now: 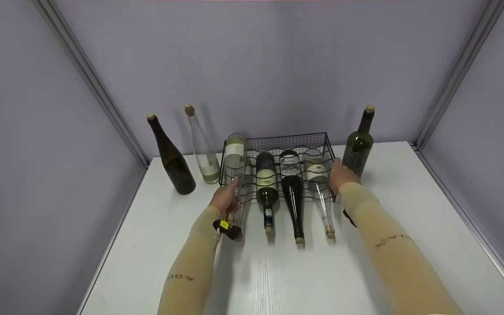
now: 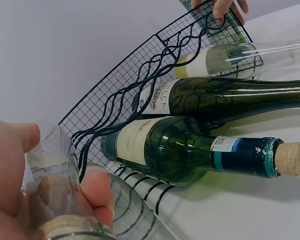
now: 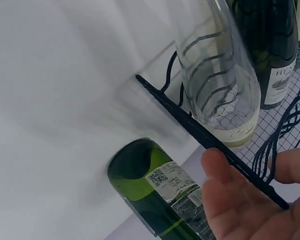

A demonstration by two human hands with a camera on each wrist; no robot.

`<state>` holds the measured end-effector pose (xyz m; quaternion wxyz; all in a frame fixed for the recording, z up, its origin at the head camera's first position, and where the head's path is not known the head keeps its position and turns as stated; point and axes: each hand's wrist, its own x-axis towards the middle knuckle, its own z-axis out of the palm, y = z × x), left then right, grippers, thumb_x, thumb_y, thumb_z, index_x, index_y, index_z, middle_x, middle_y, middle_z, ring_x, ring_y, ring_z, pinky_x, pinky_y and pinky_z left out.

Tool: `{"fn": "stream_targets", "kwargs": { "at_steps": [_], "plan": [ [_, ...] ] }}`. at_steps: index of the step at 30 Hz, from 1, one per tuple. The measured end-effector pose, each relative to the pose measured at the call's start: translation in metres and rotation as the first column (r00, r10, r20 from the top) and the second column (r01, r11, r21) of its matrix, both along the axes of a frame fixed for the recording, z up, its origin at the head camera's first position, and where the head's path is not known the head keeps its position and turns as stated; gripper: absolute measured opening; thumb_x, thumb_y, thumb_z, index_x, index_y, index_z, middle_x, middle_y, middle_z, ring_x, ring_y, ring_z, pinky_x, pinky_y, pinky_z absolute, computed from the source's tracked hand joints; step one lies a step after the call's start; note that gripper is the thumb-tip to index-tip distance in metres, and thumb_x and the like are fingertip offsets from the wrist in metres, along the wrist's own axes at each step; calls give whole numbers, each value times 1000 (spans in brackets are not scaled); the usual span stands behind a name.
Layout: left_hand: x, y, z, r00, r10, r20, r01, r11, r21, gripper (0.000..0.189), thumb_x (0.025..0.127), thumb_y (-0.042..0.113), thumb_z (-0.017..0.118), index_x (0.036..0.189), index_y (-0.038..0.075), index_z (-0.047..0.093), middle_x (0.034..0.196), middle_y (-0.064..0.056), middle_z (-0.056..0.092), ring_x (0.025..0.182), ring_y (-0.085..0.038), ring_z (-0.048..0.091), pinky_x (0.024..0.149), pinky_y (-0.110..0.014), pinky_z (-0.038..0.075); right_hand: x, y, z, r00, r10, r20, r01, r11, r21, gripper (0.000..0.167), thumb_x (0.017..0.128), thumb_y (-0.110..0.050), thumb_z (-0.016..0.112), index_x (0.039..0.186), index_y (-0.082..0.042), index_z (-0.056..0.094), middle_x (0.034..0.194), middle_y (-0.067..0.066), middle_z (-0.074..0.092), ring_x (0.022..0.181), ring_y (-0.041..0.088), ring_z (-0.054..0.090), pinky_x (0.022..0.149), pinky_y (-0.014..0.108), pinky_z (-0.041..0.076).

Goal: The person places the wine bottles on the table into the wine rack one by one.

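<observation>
Left grip point(image 1: 225, 199) clamped round a clear bottle point(image 1: 235, 149) while the right grip point(image 1: 344, 176) pinched the wire rack point(image 1: 295, 141), presumably steadying it.

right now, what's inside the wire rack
Lying in the wire rack: a green bottle, a dark bottle and, rightmost, a clear bottle. A held bottle partly covers the left end; clear glass shows past it, mostly hidden.

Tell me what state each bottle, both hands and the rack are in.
Wire rack: gripped, loaded
Left hand: gripping
Clear bottle in left hand: held
Right hand: gripping the rack's side
Racked green bottle: lying, corked
Racked dark bottle: lying, corked
Racked clear bottle: lying, corked
Brown bottle at left: upright, corked
Clear bottle beside it: upright, corked
Green bottle at right: upright, corked
</observation>
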<state>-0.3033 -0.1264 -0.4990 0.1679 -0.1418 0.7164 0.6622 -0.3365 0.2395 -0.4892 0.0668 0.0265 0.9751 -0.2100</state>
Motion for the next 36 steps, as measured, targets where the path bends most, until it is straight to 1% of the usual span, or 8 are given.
{"fn": "stream_targets", "kwargs": {
  "at_steps": [7,13,16,21,25,30,33,36],
  "plan": [
    [14,-5,-3,997,-49,-51,51,998,34,59,93,53,55,122,2,48,72,-4,55,50,-12,51,44,-26,39,-5,-2,-5,999,-26,-19,25,998,-49,52,100,-6,38,144,9,16,120,37,53,102,47,60,88,56,47],
    [43,-4,-20,1000,24,-2,-23,977,211,59,93,56,52,122,4,50,82,-7,61,55,-11,52,41,-21,36,-5,-3,-5,1000,-8,-18,7,999,-40,52,100,-6,36,145,9,14,118,37,55,97,46,62,85,55,49],
    [57,1,-31,994,105,19,-103,904,414,58,95,52,51,127,4,50,86,-5,62,63,-12,56,51,-22,42,-4,-2,-5,1000,-18,-21,17,999,-48,53,100,-6,36,146,8,13,117,38,55,95,47,62,83,56,49],
    [73,8,-41,981,189,43,-158,653,740,60,100,46,43,136,-2,44,76,-1,58,56,-9,50,52,-22,39,-3,0,-8,999,-38,-39,36,998,-49,52,99,-6,38,145,7,16,116,37,56,93,46,63,82,56,49],
    [79,11,-44,975,218,37,-146,509,849,54,103,35,32,139,-5,36,71,1,52,51,-7,39,47,-22,32,-2,0,-9,999,-33,-19,32,998,-47,56,101,-7,37,147,6,10,121,37,54,98,47,61,86,56,48],
    [81,12,-43,968,245,51,-157,436,886,49,103,27,27,141,-4,30,70,2,45,52,-7,30,45,-21,29,0,-2,-9,1000,-24,-8,24,999,-43,56,102,-9,36,148,6,8,123,36,53,99,46,61,87,56,48],
    [80,12,-40,967,251,53,-161,432,888,46,104,27,29,139,-2,32,71,3,45,51,-6,31,45,-21,29,-1,-1,-9,999,-24,-25,23,999,-37,53,102,-9,35,147,7,12,119,36,56,95,45,63,85,55,49],
    [79,12,-37,965,258,39,-158,459,874,42,105,28,34,136,1,37,72,3,46,51,-6,32,45,-20,30,-1,0,-7,999,-30,-40,29,999,-35,51,102,-10,35,146,6,14,117,36,57,95,45,63,84,55,49]
  ]
}}
